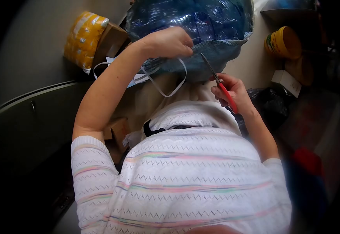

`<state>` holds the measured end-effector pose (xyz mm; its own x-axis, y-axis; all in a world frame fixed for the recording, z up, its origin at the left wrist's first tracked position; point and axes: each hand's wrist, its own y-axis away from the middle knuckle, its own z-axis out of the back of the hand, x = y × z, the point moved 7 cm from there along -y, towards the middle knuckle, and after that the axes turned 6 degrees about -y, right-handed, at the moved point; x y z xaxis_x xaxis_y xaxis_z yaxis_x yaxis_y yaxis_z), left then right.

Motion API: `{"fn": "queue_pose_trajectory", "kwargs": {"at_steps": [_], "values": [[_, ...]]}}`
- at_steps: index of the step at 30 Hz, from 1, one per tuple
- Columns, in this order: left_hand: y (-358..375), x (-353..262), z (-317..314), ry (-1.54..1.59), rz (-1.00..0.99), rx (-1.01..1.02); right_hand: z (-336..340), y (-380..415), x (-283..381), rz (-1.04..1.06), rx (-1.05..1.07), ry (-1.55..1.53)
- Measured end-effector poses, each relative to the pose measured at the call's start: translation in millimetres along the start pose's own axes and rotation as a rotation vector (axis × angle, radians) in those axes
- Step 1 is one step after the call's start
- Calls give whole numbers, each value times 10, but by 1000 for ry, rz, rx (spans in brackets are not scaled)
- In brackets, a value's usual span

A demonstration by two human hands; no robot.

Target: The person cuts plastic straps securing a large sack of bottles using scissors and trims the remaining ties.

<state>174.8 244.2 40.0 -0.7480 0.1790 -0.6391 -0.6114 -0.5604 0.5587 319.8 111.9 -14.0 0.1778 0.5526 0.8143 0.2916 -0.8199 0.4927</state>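
Note:
A large bag (220, 58), blue-green and woven below, with shiny clear plastic over dark blue contents, stands in front of me. At its near rim my left hand (170, 43) is closed in a pinch, a thin pale thread (196, 38) showing at its fingertips. A white strap (170, 94) hangs in a loop below that hand; whether the hand also grips it is hidden. My right hand (232, 93) is wrapped around scissors (225, 92) with red handles. Their dark blades point up and left toward the bag, apart from the left hand, and look closed.
A yellow-and-white wrapped parcel (83, 41) leans by a cardboard box (109, 42) at upper left. On the right are a yellow bucket (285, 43), a small white box (286, 82) and a black plastic bag (269, 103). Another carton (120, 130) sits low left.

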Motion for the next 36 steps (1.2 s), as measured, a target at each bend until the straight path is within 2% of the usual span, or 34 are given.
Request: {"fn": "queue_pose_trajectory", "kwargs": {"at_steps": [1, 4, 7, 10, 13, 16, 22, 31, 36], "values": [[6, 2, -3, 37, 25, -6, 9, 9, -2, 2, -17, -15], [-112, 7, -48, 38, -178, -99, 62, 31, -34, 26, 25, -21], [-129, -45, -39, -90, -120, -74, 98, 32, -22, 10, -5, -38], [-173, -85, 44, -224, -125, -160, 129, 23, 1, 25, -45, -34], [-216, -125, 48, -200, -145, -156, 125, 9, 38, 22, -66, -17], [-239, -60, 26, -52, -31, -164, 123, -7, 61, 13, -23, -20], [-247, -73, 3, -92, -141, -237, 138, -57, 100, 35, -59, -22], [-77, -239, 32, -236, -304, -577, 112, -78, 122, 44, -47, -24], [-61, -238, 11, -231, -300, -587, 110, -66, 100, 31, -30, -50]]}}
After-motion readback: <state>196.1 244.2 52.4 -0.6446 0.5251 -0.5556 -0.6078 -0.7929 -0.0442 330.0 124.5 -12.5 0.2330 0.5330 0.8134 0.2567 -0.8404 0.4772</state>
